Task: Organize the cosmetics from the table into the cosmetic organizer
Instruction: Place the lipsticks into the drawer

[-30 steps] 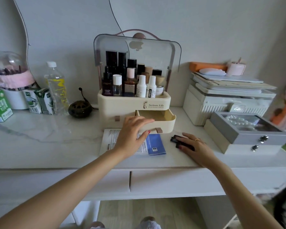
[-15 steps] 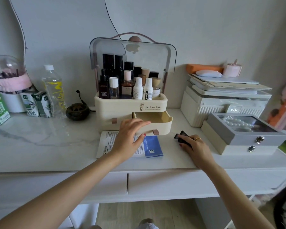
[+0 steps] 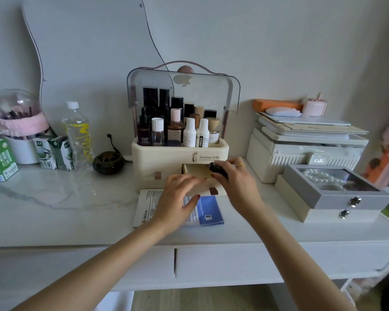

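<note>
Item: small dark cosmetic (image 3: 218,170), shape not clear, pinched in the fingertips of the right hand (image 3: 236,185) just above the open right-hand drawer (image 3: 198,176) of the cream cosmetic organizer (image 3: 180,153), at the drawer's back right corner, close under the upper tray's front wall. Risks, as judged: the drawer is shallow and stands only partly out, so a release from this height could let the piece bounce off the rim and onto the table (image 3: 76,198); a tilted drop could leave it propped against the organizer's front wall, so that the drawer jams on closing; pressure from the left hand on the drawer front could push the drawer inward before the piece is inside. Left hand (image 3: 177,198): palm down, fingers straight and relaxed, holding nothing, fingertips resting on or just over the drawer's front edge, thumb over the white-and-blue sachets (image 3: 202,212) lying flat on the table just before the drawer; actual contact with the drawer cannot be told. Right hand: wrist bent, knuckles up, ring visible, fingers curled round the cosmetic. Upper tray: bottles and tubes (image 3: 175,129) upright, clear lid raised.
</note>
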